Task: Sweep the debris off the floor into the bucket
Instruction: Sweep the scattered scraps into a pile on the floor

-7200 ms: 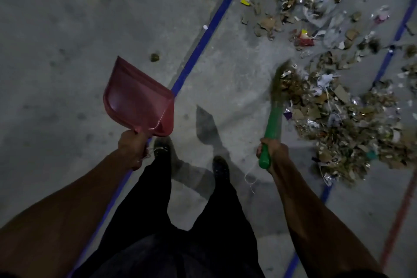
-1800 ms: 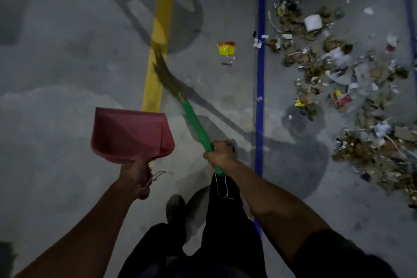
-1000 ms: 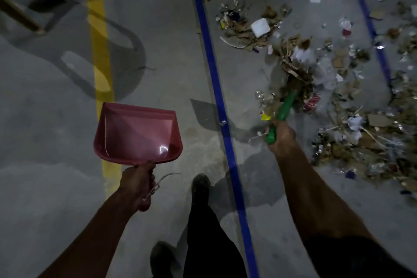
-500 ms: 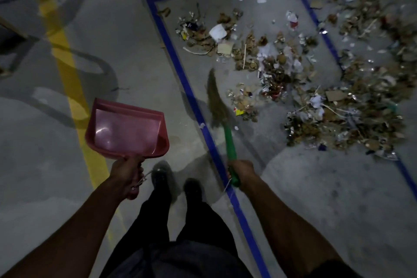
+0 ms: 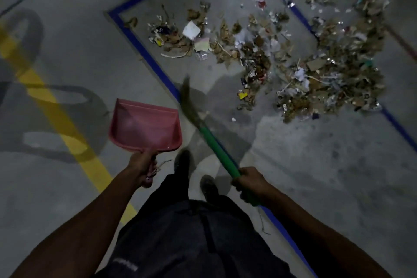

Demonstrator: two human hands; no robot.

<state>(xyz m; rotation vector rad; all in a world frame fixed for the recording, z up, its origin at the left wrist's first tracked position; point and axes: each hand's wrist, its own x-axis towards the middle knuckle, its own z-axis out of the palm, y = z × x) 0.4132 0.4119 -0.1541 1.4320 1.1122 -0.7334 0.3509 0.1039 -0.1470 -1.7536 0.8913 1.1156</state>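
Left hand (image 5: 141,167) grips a pink dustpan (image 5: 145,127); right hand (image 5: 249,181) grips a green-handled broom (image 5: 211,140) beside scattered debris (image 5: 293,63).

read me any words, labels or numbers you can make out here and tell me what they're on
None can be read.
Pale print on the dark shorts: too blurred to read.
Wrappers and paper scraps in the debris: too small to read.
Red dustpan and green-handled broom: no lettering visible.

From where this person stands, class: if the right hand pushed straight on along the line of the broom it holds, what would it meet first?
The right hand points up-left along the green-handled broom. That line likely meets the blue floor tape first, then bare concrete, missing the debris; depth is uncertain.
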